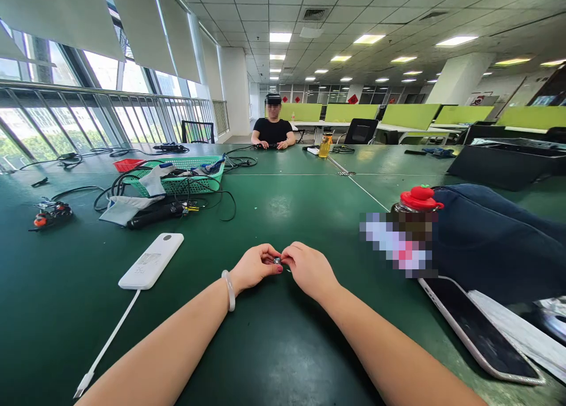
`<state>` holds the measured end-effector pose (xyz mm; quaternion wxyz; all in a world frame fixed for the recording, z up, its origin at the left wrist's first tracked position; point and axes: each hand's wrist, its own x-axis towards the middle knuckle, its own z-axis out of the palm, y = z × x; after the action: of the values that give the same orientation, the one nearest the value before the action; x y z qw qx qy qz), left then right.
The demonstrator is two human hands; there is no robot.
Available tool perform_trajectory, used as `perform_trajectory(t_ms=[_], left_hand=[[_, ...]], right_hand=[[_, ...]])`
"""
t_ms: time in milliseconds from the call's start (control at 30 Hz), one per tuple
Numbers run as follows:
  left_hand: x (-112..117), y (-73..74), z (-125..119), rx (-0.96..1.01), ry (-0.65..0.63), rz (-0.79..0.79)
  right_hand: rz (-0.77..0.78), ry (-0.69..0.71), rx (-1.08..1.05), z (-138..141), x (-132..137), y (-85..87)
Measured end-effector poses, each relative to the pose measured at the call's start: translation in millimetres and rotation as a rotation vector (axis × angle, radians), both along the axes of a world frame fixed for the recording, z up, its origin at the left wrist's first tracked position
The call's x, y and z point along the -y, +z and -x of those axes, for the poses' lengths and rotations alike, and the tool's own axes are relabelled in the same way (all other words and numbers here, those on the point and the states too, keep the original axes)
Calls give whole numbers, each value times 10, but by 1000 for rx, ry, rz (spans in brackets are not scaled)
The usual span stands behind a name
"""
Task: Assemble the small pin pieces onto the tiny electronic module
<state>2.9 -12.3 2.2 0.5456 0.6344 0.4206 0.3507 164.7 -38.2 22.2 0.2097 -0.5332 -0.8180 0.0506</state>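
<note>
small metal part (277, 260) pinched between fingertips of left hand (255, 267) and right hand (309, 269) — both resting on green table (274, 335) — white power bank (151, 260) nearby.

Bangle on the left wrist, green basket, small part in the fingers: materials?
Bangle: pale, translucent, glossy, likely jade or glass; resin not excluded. Green basket: plastic, moulded open lattice, matt sheen. Small part, pinched between left hand and right hand: looks metallic, with a silvery glint, but too small to be sure.
</note>
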Motion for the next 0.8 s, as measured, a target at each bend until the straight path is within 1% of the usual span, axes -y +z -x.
perform_trajectory(t_ms=[133,300,400,533,700,800], left_hand=[[-9,15,17,18,29,-1],[-7,52,30,138,60,82],[9,81,25,161,57,120],[28,120,38,167,52,212],[59,149,54,273,-56,346],[77,149,28,261,-24,390]], right_hand=[[6,-10,-80,-43,3,16],[38,-27,-149,-80,-14,-8],[30,-20,-168,-59,-13,-25],[6,-30,-142,-14,8,-34],[-49,-24,-72,56,32,-73],[-54,-15,-1,104,30,-114]])
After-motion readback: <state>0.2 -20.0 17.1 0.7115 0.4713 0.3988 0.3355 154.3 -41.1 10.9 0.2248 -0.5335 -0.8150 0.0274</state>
